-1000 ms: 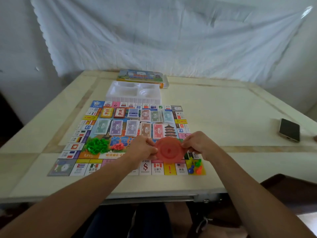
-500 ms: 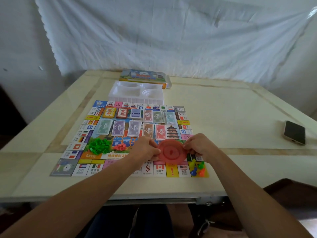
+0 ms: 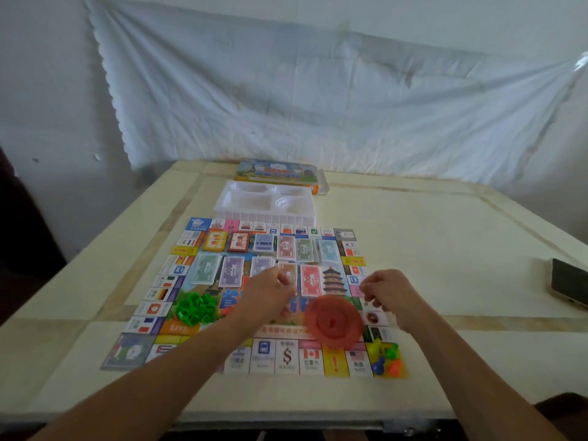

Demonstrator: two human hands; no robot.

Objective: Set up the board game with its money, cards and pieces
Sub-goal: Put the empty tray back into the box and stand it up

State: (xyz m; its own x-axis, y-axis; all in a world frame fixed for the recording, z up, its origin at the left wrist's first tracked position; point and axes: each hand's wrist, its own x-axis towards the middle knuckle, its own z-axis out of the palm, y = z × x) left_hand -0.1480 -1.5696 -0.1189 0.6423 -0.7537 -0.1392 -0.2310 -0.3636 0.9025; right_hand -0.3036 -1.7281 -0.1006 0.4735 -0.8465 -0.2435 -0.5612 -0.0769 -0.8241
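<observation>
The game board lies flat on the table with stacks of paper money and card decks laid out in its middle. A red round spinner disc rests on the board near its front right. My left hand hovers just left of the disc and my right hand just right of it. Both have loosely curled fingers, hold nothing and are apart from the disc. A heap of green houses sits at the left. Coloured pawns stand on the front right corner.
A white plastic insert tray sits right behind the board, with the game box beyond it. A phone lies near the table's right edge. The table's front edge runs just below the board.
Both hands have let go of the red disc and drawn apart and upward. The disc now lies on the board, a little lower and to the right.
</observation>
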